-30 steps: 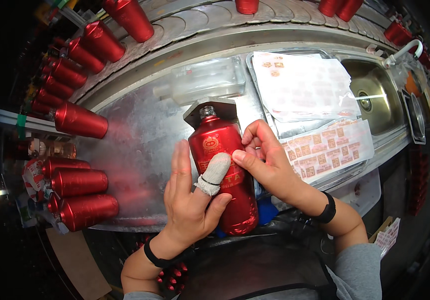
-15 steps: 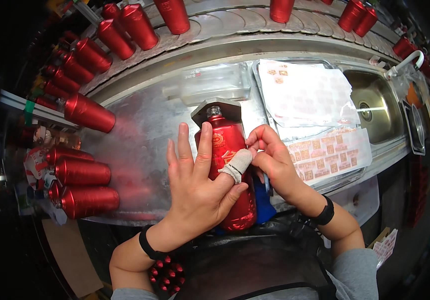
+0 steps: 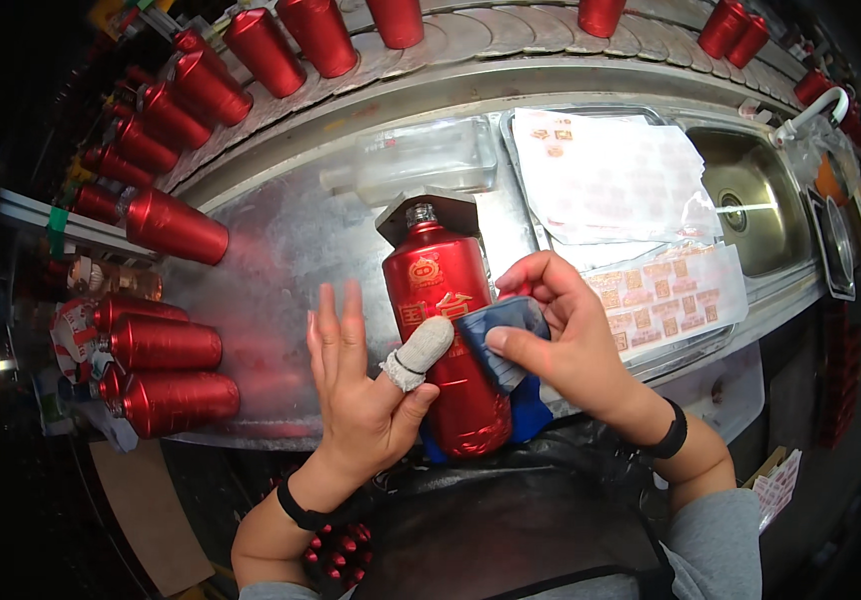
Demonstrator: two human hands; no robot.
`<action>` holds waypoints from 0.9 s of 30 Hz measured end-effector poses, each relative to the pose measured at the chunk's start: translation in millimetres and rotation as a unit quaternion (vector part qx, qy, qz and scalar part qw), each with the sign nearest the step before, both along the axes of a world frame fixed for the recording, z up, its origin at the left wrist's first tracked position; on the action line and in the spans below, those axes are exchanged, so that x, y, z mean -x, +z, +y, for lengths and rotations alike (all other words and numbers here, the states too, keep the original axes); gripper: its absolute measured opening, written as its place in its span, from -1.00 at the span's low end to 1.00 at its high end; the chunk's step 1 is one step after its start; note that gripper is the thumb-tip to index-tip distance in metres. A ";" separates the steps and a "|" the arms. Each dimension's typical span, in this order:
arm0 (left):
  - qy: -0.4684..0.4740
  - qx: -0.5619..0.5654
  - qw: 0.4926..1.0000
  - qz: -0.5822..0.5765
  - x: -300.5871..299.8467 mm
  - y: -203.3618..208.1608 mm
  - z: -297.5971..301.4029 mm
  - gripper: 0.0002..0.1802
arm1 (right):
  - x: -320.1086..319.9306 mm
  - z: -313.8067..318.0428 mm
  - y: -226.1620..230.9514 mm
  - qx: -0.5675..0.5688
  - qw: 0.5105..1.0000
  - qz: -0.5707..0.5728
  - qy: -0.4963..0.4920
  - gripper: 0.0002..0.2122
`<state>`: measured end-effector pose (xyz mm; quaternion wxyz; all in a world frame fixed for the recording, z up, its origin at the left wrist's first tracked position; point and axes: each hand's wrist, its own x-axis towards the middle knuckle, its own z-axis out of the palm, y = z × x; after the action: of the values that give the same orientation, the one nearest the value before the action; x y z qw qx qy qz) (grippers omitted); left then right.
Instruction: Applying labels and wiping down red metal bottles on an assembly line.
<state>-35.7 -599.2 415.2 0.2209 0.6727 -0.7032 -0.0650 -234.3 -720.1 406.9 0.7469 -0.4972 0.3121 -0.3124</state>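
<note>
One red bottle, one flat blue piece

The bottle lies between two hands: left hand spread, one grey finger sleeve against it; right hand pinching the piece; leftward, four red bottles; beyond, one sink.

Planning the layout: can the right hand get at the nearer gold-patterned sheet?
Probably yes: the nearer sheet lies beside the right hand, mostly uncovered, though that hand holds a blue pad.
</note>
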 end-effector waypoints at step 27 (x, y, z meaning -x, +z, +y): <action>0.110 0.025 0.859 0.499 17.3 -10.6 -59.4 -0.22 | -27.2 -3.5 -23.2 0.056 0.997 0.048 -0.037 -0.70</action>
<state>-53.0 -658.5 404.5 0.5653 0.6171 -0.4213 -0.3495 -207.1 -723.6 383.7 0.6902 -0.5408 0.3475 -0.3323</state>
